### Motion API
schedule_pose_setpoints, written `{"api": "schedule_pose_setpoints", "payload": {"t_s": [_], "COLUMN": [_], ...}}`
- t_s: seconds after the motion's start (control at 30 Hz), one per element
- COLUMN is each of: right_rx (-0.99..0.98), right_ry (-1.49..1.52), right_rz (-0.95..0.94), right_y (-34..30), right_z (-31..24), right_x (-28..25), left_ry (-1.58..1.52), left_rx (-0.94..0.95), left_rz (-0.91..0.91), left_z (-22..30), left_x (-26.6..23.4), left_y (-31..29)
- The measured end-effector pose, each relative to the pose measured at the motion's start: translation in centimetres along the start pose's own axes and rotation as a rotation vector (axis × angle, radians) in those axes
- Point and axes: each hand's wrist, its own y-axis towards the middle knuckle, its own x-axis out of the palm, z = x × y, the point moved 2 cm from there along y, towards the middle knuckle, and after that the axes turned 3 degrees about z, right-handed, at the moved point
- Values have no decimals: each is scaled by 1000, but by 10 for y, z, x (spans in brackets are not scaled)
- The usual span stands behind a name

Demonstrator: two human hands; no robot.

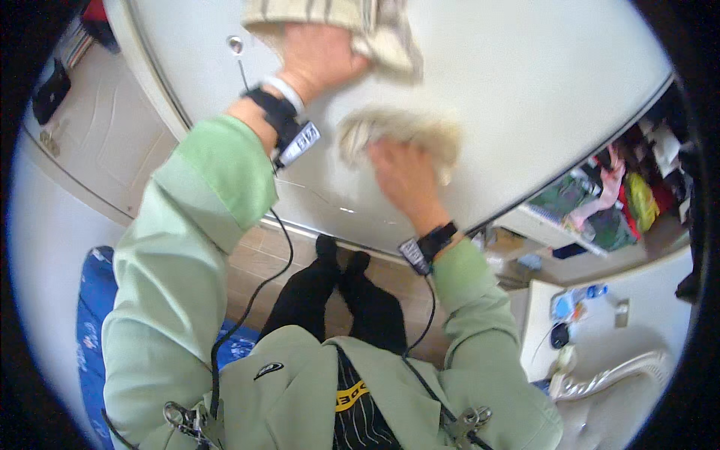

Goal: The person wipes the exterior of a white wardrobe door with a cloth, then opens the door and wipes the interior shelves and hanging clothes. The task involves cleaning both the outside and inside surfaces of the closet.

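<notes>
My left hand [319, 56] is at the upper middle, closed on a beige striped cloth [394, 49] that covers most of its fingers. Lower and further right, my right hand [405, 176] holds a second beige cloth [405, 127], blurred by motion, against a white sliding door panel [510, 97]. The left cloth lies over the same panel; whether it touches the surface is hard to tell. The right hand's fingertips are hidden in its cloth. A small round metal fitting [235, 45] sits on the panel left of my left hand.
At right, an open wardrobe section holds folded and piled clothes [600, 202]. A white desk [544, 300] with small items and a pale upholstered chair [622, 397] stand below it. Blue bedding [96, 315] is at left, near a white door [105, 127]. Cables hang from both my wrists.
</notes>
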Motion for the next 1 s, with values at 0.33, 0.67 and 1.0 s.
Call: {"api": "schedule_pose_setpoints", "payload": {"t_s": [0.33, 0.67, 1.0], "right_rx": [-72, -193, -316], "right_ry": [-166, -616, -522], "right_rz": [258, 957, 51], "right_y": [-21, 160, 79], "right_z": [33, -3, -50], "right_x": [-24, -259, -30], "left_ry": [-326, -294, -471], "left_rx": [5, -328, -337], "left_rz": [-586, 145, -224], "left_z": [22, -11, 15], "left_x": [-20, -38, -7], "left_y": [-148, 15, -207]}}
